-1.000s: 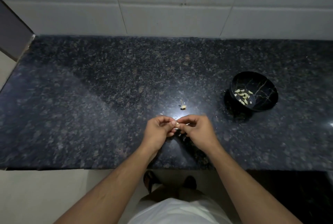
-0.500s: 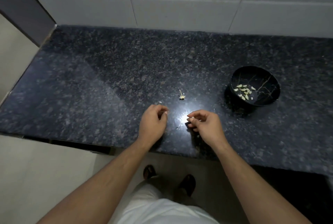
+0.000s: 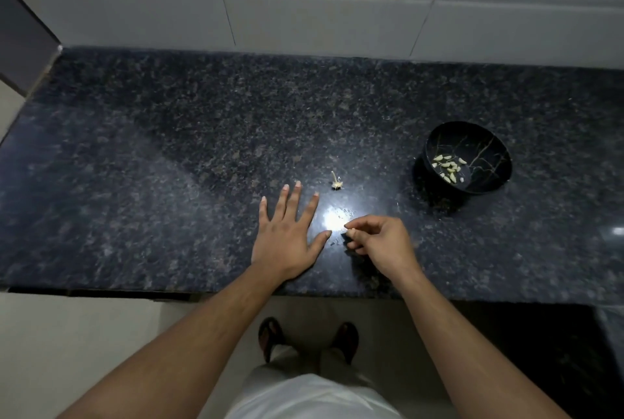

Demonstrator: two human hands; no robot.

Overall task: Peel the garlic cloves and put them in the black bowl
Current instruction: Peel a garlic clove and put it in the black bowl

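Granite table (image 3: 169,165): left hand (image 3: 287,236) flat, fingers spread, grip released; right hand (image 3: 381,243) pinching garlic clove (image 3: 348,232); peeled cloves (image 3: 449,167) in black bowl (image 3: 486,135).

The left hand (image 3: 285,238) has let go and spread flat on the countertop (image 3: 135,182).

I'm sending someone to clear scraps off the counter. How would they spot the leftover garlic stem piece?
On the dark speckled granite counter, look left of the black bowl, just beyond the fingertips of the flat left hand. There sits the garlic stem piece, alone on bare stone. Unlike the smooth pale cloves in the bowl, it is a tan nub with a thin stalk sticking up.
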